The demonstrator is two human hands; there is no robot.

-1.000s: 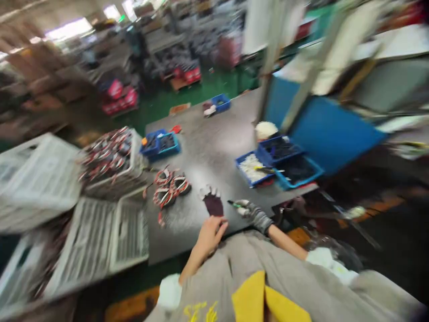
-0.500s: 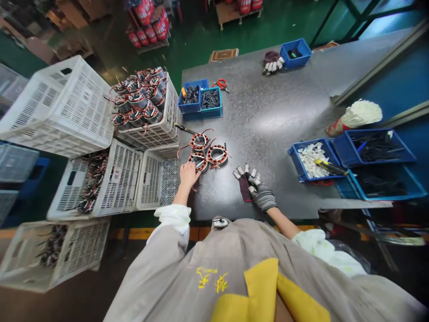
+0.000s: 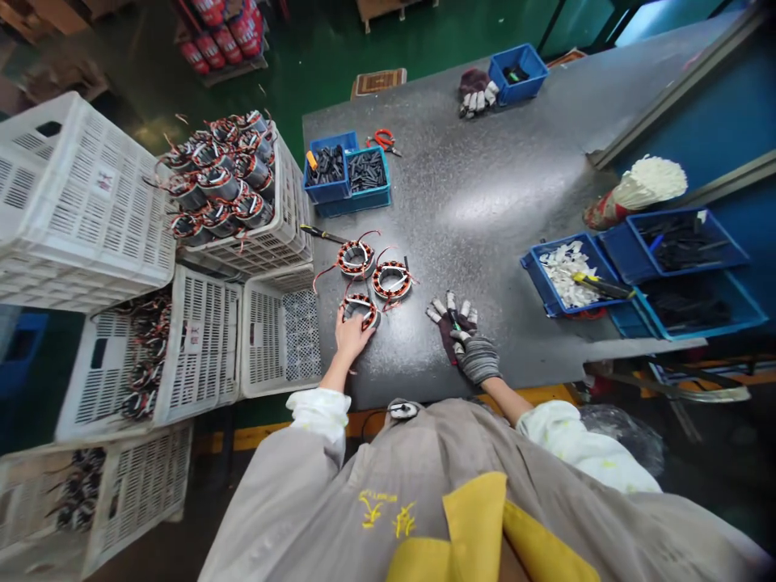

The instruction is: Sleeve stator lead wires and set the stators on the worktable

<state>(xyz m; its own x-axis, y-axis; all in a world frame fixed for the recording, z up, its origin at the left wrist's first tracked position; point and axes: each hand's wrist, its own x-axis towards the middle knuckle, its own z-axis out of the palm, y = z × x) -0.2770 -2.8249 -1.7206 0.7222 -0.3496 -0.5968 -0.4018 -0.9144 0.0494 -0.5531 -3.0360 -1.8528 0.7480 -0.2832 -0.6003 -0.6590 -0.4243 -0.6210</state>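
Observation:
My left hand (image 3: 352, 338), bare, has its fingers closed round the near motor stator (image 3: 362, 310), a ring with orange-red and white windings. Just beyond it on the table stand two more stators, one at the back left (image 3: 356, 257) and one at the right (image 3: 392, 280). My right hand (image 3: 478, 357) wears a grey striped work glove. Its fingers are pinched at the near end of a slim dark tool (image 3: 456, 323), whose exact kind I cannot make out. Under that tool lies a loose maroon glove with whitish fingertips (image 3: 447, 330).
White crates (image 3: 284, 234) at the left hold many stators. Blue bins with black sleeves (image 3: 367, 171) stand behind, near red-handled pliers (image 3: 383, 139). To the right are a bin of white pieces (image 3: 567, 271), bins of black parts (image 3: 685, 246) and a white bundle (image 3: 651, 184).
My left hand has drawn the near stator slightly toward me, apart from the other two. My right hand stays at the loose glove, its fingers on the slim tool. The camera view has shifted.

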